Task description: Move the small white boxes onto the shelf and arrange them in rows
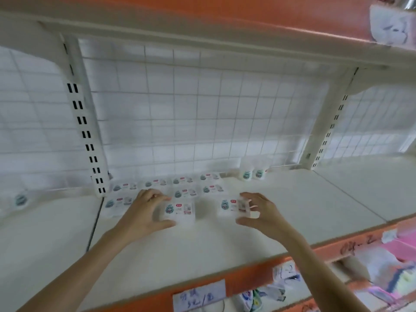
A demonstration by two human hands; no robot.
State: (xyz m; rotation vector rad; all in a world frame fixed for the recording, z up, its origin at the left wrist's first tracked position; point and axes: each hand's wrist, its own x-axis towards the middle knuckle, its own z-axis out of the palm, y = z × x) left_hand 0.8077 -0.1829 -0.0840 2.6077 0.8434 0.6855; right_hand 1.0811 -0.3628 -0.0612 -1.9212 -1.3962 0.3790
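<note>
A white wire grid back panel (pixel 202 104) is seen across the middle of the frame, bounded by two cream slotted uprights, one at the left (pixel 83 122) and one at the right (pixel 333 122). An orange upper shelf edge (pixel 202 12) is shown along the top of the frame. At the lower right, an orange front rail (pixel 247 275) carrying a handwritten paper label (pixel 199 294) is visible, with pink and white goods (pixel 396 264) stored below it; the lighting is bright and even.

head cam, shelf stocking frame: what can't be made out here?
- Print on the small white boxes: motion blur, too small.
- Box under the left hand: near side hidden by fingers.
- Handwritten price tag: cut by the bottom edge.
- Items on the lower shelf: blurred, cut off at right.
</note>
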